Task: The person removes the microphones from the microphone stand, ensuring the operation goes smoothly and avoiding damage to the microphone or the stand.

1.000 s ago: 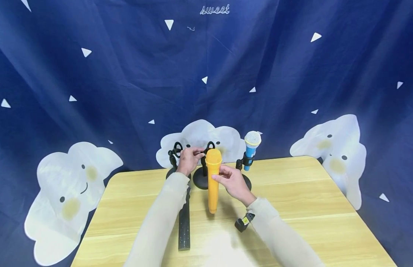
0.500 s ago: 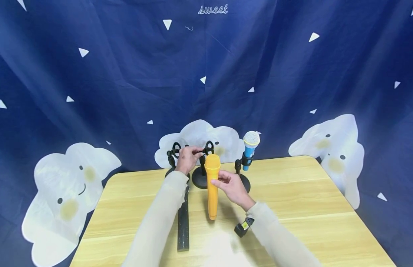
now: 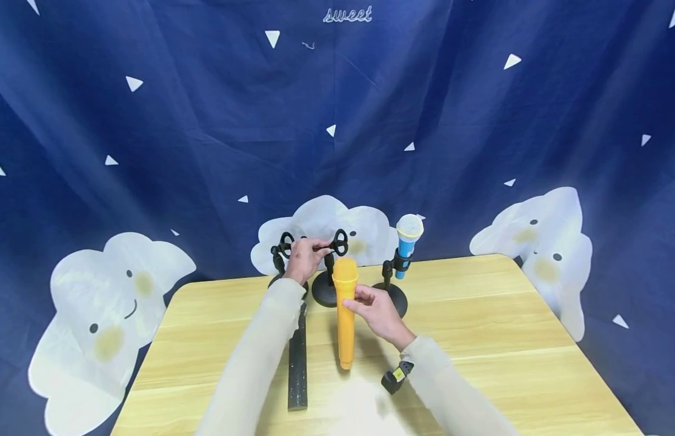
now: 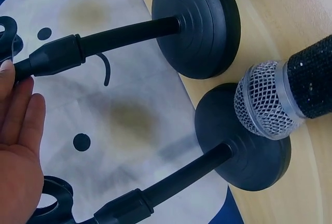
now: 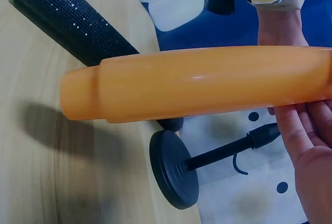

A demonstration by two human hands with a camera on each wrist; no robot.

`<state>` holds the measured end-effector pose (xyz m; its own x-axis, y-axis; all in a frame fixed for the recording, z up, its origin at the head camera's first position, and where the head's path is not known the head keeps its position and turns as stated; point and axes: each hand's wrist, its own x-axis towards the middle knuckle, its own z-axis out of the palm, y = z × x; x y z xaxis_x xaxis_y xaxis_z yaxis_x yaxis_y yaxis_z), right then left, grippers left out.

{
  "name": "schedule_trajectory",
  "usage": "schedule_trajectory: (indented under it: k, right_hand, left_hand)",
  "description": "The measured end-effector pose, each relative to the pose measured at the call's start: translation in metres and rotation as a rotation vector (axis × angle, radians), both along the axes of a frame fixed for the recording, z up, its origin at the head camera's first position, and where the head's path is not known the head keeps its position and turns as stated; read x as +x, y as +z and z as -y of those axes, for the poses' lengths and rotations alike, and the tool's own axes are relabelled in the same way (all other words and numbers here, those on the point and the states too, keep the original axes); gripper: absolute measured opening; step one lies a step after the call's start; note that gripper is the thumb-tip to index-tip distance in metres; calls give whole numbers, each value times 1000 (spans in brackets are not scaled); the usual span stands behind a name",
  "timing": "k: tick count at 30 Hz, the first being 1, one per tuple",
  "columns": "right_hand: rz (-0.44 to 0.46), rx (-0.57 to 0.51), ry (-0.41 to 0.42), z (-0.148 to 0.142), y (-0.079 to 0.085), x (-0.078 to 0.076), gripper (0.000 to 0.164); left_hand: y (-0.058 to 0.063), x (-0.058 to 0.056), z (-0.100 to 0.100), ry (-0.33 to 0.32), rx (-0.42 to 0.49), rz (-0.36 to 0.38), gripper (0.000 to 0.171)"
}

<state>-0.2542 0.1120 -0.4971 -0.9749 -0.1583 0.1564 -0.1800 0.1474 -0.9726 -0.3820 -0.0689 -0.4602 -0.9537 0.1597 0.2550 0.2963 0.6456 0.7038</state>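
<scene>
My left hand (image 3: 305,259) pinches the top joint of the middle microphone stand (image 3: 325,295), just below its ring-shaped clip (image 3: 340,242). In the left wrist view, the fingertips (image 4: 23,92) meet the upper end of the stand's pole (image 4: 129,36). My right hand (image 3: 380,315) holds a yellow-orange toy microphone (image 3: 346,327) by its upper handle, thumb in front. It hangs upright over the table, head up, in front of the middle stand. The right wrist view shows its smooth handle (image 5: 192,85) and narrower tail end, with a shadow on the tabletop below.
A black glittery microphone (image 3: 297,375) lies on the wooden table (image 3: 479,339), its mesh head (image 4: 262,99) close to the left stand's base (image 4: 244,156). At right, a blue microphone (image 3: 407,247) sits in another stand (image 3: 394,300). A blue cloud-printed curtain (image 3: 452,121) hangs behind.
The yellow-orange microphone and my right hand have come lower and nearer to me. The middle stand's clip has turned, so its ring shows wider. My left hand keeps its pinch there.
</scene>
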Motion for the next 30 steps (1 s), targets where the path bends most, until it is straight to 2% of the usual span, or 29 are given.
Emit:
schedule_trajectory:
  k: [6, 12, 21, 23, 30]
  right_hand:
    - [32, 20, 18, 1, -6, 1, 29]
    - [58, 17, 53, 4, -13, 4, 31]
    - [101, 8, 67, 5, -19, 6, 35]
    - [110, 5, 74, 5, -17, 7, 34]
    - [128, 44, 85, 7, 10, 22, 32]
  left_hand:
    - [7, 0, 4, -51, -42, 14, 21]
    - [12, 1, 8, -95, -81, 62, 23]
    - [17, 2, 10, -86, -87, 69, 22]
    - [17, 2, 10, -82, -80, 65, 22]
    - [16, 1, 8, -84, -83, 68, 21]
